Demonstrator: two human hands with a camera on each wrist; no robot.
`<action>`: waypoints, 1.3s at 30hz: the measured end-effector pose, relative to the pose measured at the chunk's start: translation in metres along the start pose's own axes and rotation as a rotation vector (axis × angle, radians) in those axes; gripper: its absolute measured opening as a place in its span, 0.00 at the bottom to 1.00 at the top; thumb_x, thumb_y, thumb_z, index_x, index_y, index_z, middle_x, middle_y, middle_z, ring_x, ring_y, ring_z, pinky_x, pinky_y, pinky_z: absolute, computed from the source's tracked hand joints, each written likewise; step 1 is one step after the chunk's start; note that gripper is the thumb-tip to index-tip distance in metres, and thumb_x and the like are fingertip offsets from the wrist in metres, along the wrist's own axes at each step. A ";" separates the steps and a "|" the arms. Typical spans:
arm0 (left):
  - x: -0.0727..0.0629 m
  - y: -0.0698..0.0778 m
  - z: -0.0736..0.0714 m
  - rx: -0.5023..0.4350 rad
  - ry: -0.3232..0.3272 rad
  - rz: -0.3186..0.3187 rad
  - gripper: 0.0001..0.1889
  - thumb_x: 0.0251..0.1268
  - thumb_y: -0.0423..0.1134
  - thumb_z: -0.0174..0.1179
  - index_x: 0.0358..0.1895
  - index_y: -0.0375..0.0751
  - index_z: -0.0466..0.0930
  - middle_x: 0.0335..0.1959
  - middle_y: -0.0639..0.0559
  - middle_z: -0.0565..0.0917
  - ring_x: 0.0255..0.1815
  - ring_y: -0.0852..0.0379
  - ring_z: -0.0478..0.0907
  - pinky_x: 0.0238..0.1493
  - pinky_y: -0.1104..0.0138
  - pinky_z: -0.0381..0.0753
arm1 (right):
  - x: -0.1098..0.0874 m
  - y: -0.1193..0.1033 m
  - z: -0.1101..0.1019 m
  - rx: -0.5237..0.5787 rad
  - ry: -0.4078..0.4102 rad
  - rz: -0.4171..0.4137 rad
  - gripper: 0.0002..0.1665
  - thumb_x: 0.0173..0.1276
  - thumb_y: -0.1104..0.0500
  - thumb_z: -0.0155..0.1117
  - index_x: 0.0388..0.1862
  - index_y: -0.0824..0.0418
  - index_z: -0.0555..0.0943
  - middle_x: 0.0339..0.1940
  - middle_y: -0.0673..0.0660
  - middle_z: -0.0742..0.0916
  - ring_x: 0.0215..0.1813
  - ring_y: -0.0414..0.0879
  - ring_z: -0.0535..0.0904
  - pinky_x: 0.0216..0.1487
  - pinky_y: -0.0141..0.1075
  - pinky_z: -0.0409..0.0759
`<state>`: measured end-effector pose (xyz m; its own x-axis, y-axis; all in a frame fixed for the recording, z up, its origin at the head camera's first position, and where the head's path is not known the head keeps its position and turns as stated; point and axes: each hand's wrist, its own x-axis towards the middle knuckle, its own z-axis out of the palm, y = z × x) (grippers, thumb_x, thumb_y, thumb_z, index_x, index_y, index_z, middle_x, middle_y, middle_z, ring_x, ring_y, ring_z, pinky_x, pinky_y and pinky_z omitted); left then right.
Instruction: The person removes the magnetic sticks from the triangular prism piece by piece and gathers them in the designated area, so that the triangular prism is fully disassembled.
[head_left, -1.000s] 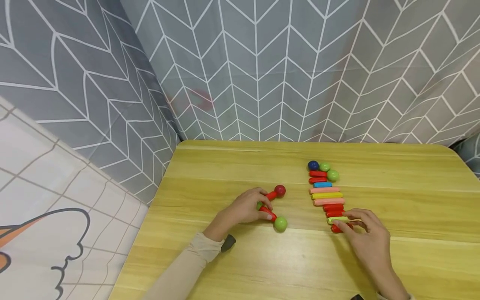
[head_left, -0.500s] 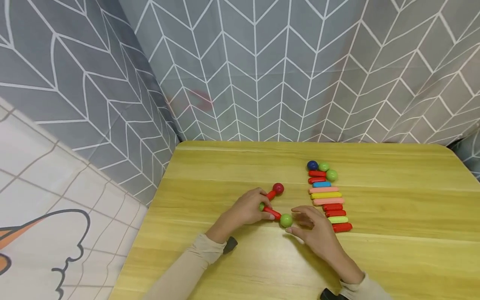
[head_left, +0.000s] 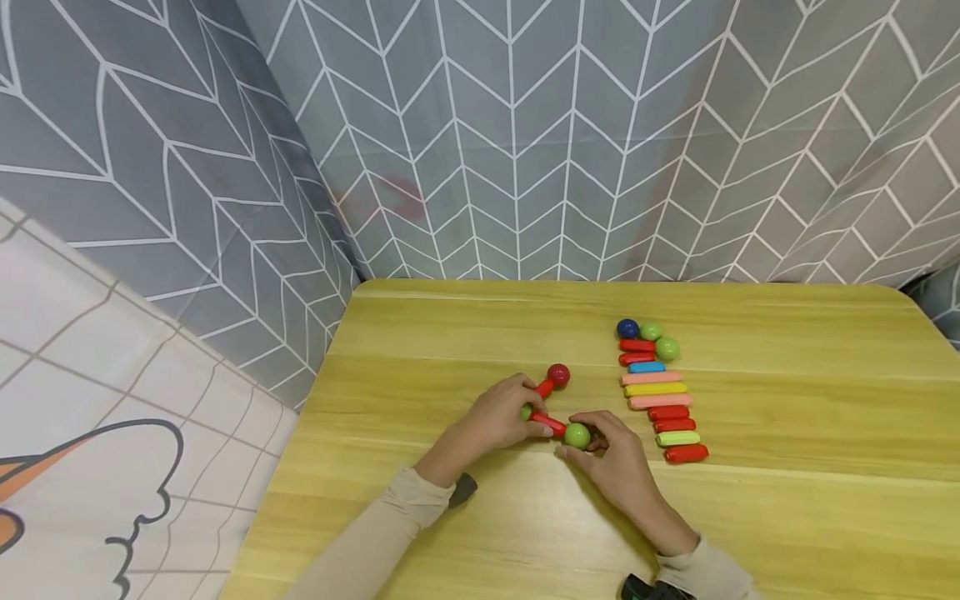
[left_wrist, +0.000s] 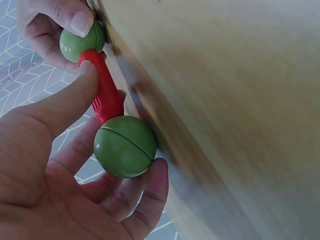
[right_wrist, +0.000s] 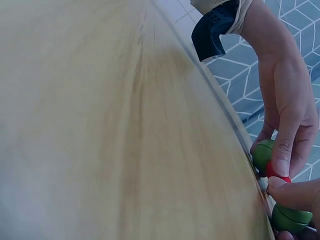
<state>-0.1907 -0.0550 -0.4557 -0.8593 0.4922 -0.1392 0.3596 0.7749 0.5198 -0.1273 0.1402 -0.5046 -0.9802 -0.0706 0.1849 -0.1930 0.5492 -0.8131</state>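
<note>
In the head view, my left hand (head_left: pixel 504 415) holds a red rod (head_left: pixel 550 424) that has a green ball at each end. The near green ball (left_wrist: pixel 125 146) lies against the left fingers in the left wrist view, and the left thumb presses along the red rod (left_wrist: pixel 107 90). My right hand (head_left: pixel 617 457) pinches the other green ball (head_left: pixel 577 435) between thumb and fingers. A second red rod (head_left: pixel 545 388), tipped with a dark red ball (head_left: pixel 558 375), extends away from the left fingers. Those fingers partly hide where the two rods meet.
Right of the hands, a column of short rods lies on the wooden table (head_left: pixel 810 400), including a yellow rod (head_left: pixel 656 389) and a red rod (head_left: pixel 686 453). A blue ball (head_left: pixel 627 329) and two green balls (head_left: pixel 667 348) sit at its far end. A patterned curtain (head_left: pixel 517 150) hangs behind.
My right hand has moved left from the rod column to the green ball and now pinches it. The held red rod and its ball have shifted slightly right and away.
</note>
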 end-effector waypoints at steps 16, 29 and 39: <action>0.000 -0.006 0.003 -0.018 0.024 0.002 0.11 0.60 0.50 0.72 0.39 0.49 0.89 0.56 0.51 0.81 0.57 0.52 0.78 0.61 0.58 0.78 | 0.002 0.000 0.004 0.029 0.022 -0.166 0.14 0.60 0.68 0.74 0.44 0.58 0.85 0.39 0.54 0.87 0.36 0.34 0.76 0.34 0.28 0.79; -0.002 -0.008 0.003 0.012 0.045 0.009 0.12 0.58 0.49 0.73 0.41 0.49 0.89 0.56 0.53 0.81 0.58 0.53 0.78 0.61 0.59 0.78 | 0.006 -0.009 -0.019 0.004 -0.060 0.037 0.22 0.63 0.63 0.74 0.55 0.65 0.79 0.48 0.62 0.88 0.48 0.50 0.86 0.41 0.29 0.86; -0.002 -0.009 0.002 -0.009 0.035 0.001 0.12 0.57 0.49 0.73 0.41 0.49 0.89 0.57 0.54 0.80 0.59 0.53 0.77 0.62 0.58 0.77 | 0.032 0.001 -0.084 -0.196 0.130 -0.012 0.25 0.57 0.63 0.79 0.53 0.66 0.83 0.48 0.65 0.82 0.44 0.57 0.83 0.37 0.14 0.74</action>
<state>-0.1916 -0.0617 -0.4615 -0.8712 0.4787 -0.1091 0.3574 0.7707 0.5276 -0.1551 0.2082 -0.4530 -0.9616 0.0225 0.2737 -0.1800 0.7010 -0.6901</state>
